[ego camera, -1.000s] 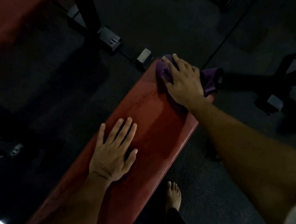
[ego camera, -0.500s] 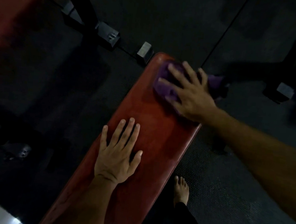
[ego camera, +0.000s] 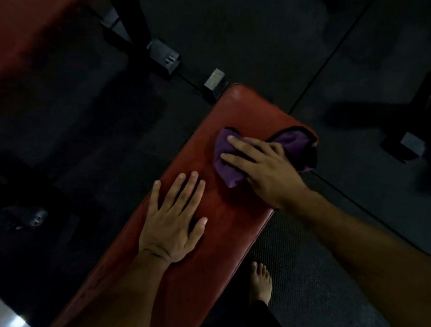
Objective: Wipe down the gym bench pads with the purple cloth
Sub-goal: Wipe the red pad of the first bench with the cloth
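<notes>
Now the right hand [ego camera: 269,171] is pressing the purple cloth [ego camera: 228,168] flat-fingered on the red bench pad's [ego camera: 231,234] far end — left hand [ego camera: 174,220] splayed, bracing — the next stroke likely needing the nearer, unwiped stretch.

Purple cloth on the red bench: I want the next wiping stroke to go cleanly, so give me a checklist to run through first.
1. Right hand on the purple cloth, fingers straight, pressing it down: ok.
2. Cloth lies on the red bench pad: mostly ok; its far part hangs over the pad's right edge.
3. Left hand flat on the pad, bracing: ok.
4. Path toward the person: not ok, the left hand lies close below the cloth.
5. Bare foot on the floor beside the bench, apart from it: ok.
6. Pad already clean or damp: cannot tell, the light is dim.
</notes>
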Action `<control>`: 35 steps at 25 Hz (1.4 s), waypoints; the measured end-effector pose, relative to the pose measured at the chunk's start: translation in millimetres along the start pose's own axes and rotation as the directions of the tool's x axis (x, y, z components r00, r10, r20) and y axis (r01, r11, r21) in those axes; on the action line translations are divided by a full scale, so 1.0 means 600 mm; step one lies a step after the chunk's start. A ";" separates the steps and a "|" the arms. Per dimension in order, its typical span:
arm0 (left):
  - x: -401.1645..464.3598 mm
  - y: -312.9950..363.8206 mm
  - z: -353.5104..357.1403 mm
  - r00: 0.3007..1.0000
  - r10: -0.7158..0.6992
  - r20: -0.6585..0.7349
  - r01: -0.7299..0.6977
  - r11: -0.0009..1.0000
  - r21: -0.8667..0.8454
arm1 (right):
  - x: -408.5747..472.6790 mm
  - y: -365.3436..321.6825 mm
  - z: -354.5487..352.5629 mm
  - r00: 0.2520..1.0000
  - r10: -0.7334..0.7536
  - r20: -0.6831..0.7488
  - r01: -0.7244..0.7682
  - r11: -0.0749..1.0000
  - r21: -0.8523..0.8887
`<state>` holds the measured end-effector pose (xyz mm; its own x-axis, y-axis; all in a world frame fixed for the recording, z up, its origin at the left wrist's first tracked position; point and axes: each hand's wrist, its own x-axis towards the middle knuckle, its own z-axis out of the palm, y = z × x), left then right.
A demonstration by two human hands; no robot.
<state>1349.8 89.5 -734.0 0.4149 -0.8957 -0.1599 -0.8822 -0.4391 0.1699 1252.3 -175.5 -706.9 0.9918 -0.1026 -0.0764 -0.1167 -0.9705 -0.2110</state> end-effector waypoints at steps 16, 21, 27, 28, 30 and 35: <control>-0.137 0.013 0.017 0.983 -0.185 -0.015 0.184 0.982 -0.037 | 0.052 -0.201 0.064 0.997 -0.054 -0.062 0.050 0.997 -0.059; -0.140 0.016 0.018 0.981 -0.192 -0.037 0.192 0.981 -0.015 | -0.060 -0.084 0.042 0.999 -0.048 0.020 0.051 0.987 -0.155; -0.142 0.014 0.024 0.983 -0.174 -0.054 0.175 0.985 0.012 | 0.110 -0.180 0.067 0.964 0.234 -0.124 -0.236 0.972 -0.006; -0.142 0.015 0.025 0.983 -0.175 -0.058 0.176 0.984 0.013 | 0.100 -0.207 0.079 0.974 0.177 -0.141 -0.175 0.984 0.030; -0.138 0.011 0.024 0.983 -0.175 -0.048 0.175 0.984 -0.007 | 0.038 -0.244 0.094 0.982 0.082 -0.169 -0.076 0.996 0.043; -0.141 0.011 0.023 0.986 -0.160 -0.044 0.161 0.987 0.019 | -0.171 -0.234 0.102 0.995 0.008 -0.095 -0.001 0.997 0.073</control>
<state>1305.8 163.2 -732.9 0.5604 -0.8160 -0.1418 -0.8078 -0.5763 0.1238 1163.9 -15.6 -729.0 0.9913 -0.1309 0.0146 -0.1215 -0.9518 -0.2816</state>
